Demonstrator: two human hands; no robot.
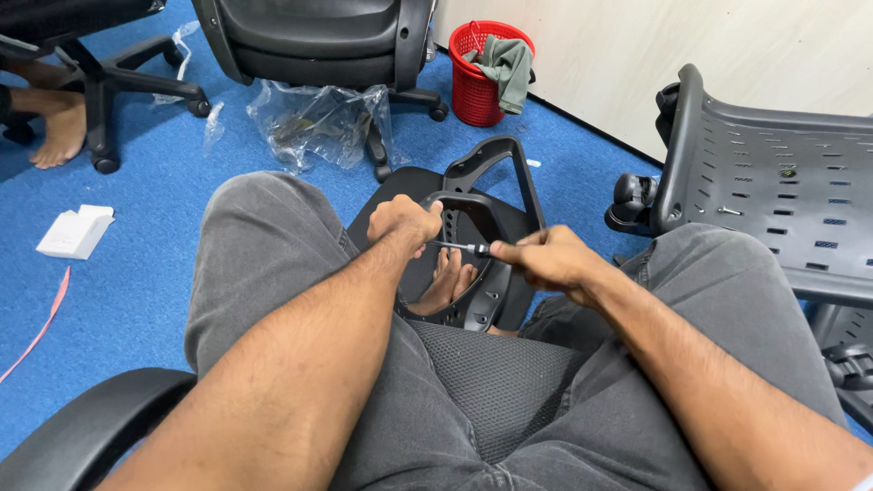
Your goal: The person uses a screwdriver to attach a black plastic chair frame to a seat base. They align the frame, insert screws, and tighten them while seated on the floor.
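Observation:
My left hand (403, 221) is closed around the top of a black plastic chair armrest (496, 177) that stands between my knees. My right hand (546, 257) grips a small screwdriver (459, 245), its shaft pointing left toward the armrest just beside my left hand. My bare foot (446, 284) shows through the loop of the armrest. I sit on a black mesh chair seat (496, 382), wearing grey trousers.
A black perforated chair back panel (773, 182) leans at the right, castors (632, 195) beside it. An office chair (309, 45) and crumpled clear plastic wrap (318, 123) lie ahead. A red basket (482, 68) holds a green cloth. Left: a white box (77, 232), another person's bare feet (55, 127).

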